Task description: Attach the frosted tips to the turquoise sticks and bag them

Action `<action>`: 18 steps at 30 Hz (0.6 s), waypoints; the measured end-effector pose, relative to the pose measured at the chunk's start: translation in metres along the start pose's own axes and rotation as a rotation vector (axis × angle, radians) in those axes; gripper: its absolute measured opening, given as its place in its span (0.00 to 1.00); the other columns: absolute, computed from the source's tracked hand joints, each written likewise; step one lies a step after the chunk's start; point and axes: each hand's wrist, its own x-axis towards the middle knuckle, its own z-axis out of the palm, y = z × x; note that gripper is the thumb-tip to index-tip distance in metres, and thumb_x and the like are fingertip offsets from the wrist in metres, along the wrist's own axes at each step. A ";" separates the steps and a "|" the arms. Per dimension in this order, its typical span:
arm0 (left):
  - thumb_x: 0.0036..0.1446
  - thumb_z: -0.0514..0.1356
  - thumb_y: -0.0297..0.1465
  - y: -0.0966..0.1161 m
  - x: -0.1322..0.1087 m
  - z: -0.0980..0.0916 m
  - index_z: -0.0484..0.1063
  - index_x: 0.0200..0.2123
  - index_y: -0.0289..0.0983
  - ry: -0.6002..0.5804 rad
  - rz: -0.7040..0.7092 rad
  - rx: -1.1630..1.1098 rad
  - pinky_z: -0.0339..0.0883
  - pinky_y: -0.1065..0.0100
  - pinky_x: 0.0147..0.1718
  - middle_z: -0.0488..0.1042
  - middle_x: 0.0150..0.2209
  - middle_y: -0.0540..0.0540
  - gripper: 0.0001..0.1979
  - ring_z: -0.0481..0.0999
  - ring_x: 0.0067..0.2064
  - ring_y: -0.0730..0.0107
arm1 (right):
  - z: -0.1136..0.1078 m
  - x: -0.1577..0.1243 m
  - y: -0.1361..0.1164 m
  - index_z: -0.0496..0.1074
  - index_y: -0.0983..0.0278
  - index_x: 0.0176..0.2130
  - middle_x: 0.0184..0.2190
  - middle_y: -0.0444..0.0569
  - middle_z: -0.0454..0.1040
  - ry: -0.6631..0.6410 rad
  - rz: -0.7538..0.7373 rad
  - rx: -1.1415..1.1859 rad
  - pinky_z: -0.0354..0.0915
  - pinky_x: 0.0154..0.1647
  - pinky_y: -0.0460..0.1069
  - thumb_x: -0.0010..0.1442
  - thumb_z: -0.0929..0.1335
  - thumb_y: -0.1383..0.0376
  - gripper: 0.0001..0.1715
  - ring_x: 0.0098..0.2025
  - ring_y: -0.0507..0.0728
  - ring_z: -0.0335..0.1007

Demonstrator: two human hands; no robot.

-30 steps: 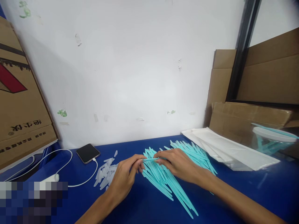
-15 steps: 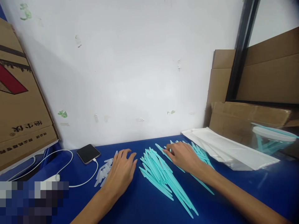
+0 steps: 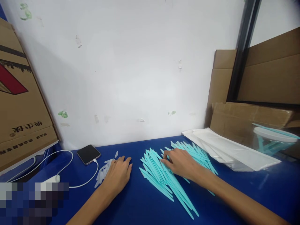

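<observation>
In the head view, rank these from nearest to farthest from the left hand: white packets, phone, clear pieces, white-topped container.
From the left hand:
1. Clear pieces: just left of it, partly hidden by it.
2. Phone: farther left, toward the wall.
3. White packets: well to the right, beyond the right hand.
4. White-topped container: far right.

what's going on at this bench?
A person has both bare hands at the blue tabletop. The left hand is palm down at the translucent pieces, partly covering them. The right hand is at the turquoise sticks, which lie in two heaps; whether it grips one is unclear. White bags lie to the right.
</observation>
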 end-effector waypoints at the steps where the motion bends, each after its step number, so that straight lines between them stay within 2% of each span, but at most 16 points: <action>1: 0.68 0.47 0.31 0.000 0.000 -0.001 0.72 0.57 0.32 -0.001 0.013 -0.003 0.65 0.51 0.56 0.75 0.55 0.31 0.21 0.74 0.56 0.49 | 0.001 -0.001 0.000 0.75 0.62 0.40 0.30 0.51 0.79 -0.007 -0.015 0.002 0.58 0.28 0.49 0.69 0.62 0.54 0.19 0.30 0.58 0.75; 4: 0.68 0.46 0.30 0.000 0.002 -0.003 0.73 0.55 0.35 0.008 0.031 -0.009 0.65 0.55 0.55 0.76 0.54 0.35 0.20 0.75 0.55 0.54 | 0.004 -0.003 -0.001 0.74 0.62 0.39 0.32 0.52 0.79 -0.023 -0.033 -0.016 0.58 0.29 0.49 0.69 0.61 0.54 0.19 0.33 0.59 0.75; 8: 0.68 0.47 0.32 -0.001 0.000 -0.004 0.73 0.54 0.31 0.049 -0.029 0.029 0.62 0.50 0.56 0.73 0.55 0.31 0.21 0.69 0.59 0.46 | 0.005 -0.002 0.000 0.73 0.62 0.38 0.31 0.51 0.79 -0.039 -0.023 -0.048 0.58 0.28 0.49 0.69 0.60 0.56 0.18 0.32 0.60 0.75; 10: 0.67 0.49 0.35 0.000 -0.003 -0.007 0.74 0.53 0.31 0.079 -0.061 0.080 0.63 0.49 0.53 0.73 0.53 0.30 0.20 0.70 0.56 0.44 | 0.005 -0.002 0.000 0.73 0.62 0.38 0.30 0.51 0.79 -0.040 -0.021 -0.054 0.57 0.28 0.49 0.69 0.60 0.57 0.17 0.32 0.60 0.75; 14: 0.65 0.51 0.36 0.012 -0.011 -0.014 0.75 0.49 0.34 0.131 -0.048 0.157 0.66 0.53 0.46 0.74 0.47 0.33 0.19 0.72 0.48 0.48 | 0.004 -0.002 -0.001 0.74 0.62 0.36 0.29 0.51 0.78 -0.040 0.004 -0.022 0.54 0.25 0.48 0.68 0.59 0.60 0.17 0.29 0.58 0.73; 18: 0.65 0.49 0.35 0.023 -0.015 -0.021 0.76 0.45 0.31 0.155 -0.065 0.217 0.68 0.53 0.43 0.76 0.42 0.31 0.19 0.74 0.46 0.45 | 0.005 -0.001 -0.001 0.75 0.63 0.36 0.27 0.51 0.78 -0.021 0.058 -0.007 0.52 0.25 0.49 0.68 0.59 0.64 0.17 0.26 0.58 0.72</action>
